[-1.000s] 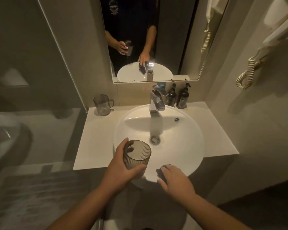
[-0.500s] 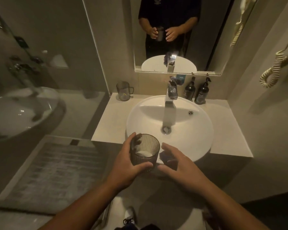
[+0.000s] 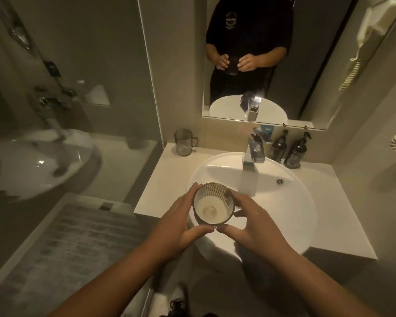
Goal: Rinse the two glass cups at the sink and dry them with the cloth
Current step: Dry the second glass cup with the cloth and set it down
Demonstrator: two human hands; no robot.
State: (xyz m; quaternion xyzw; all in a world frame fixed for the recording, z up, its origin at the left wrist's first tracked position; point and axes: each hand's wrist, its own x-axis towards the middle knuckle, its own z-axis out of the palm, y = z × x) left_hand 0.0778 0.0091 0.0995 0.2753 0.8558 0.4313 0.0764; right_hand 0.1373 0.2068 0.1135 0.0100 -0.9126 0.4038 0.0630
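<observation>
Over near rim of sink [image 3: 290, 216], front-left of basin: ribbed glass cup [image 3: 213, 204] held upright between both hands, mouth open toward camera, long axis roughly vertical. Left hand [image 3: 181, 223] wrapped round left wall, fingers curled up behind far side, thumb under near edge. Right hand [image 3: 249, 221] cupped against right wall, thumb tip almost meeting left thumb below cup. Both hands grasping cup; neither released. Handle possibly poking out at right between cup and right palm; too blurred to confirm. Pale disc visible at cup bottom: water or basin showing through glass, cannot tell which. Faucet [image 3: 253, 154] ahead and slightly right of cup, at back of basin, with pale streak below spout, likely running water, landing just right of and beyond cup. Key relation: stream lies forward-right of cup, nearer right hand; judged short push away from body and rightward needed to bring mouth under it. Cup 2, handled mug [image 3: 183, 143], standing upright on bench [image 3: 160, 179] at back-left corner, well apart, nearer left hand. Cloth not identifiable at bench level. 2 dark pump bottles [image 3: 288, 148] behind faucet, to right.
</observation>
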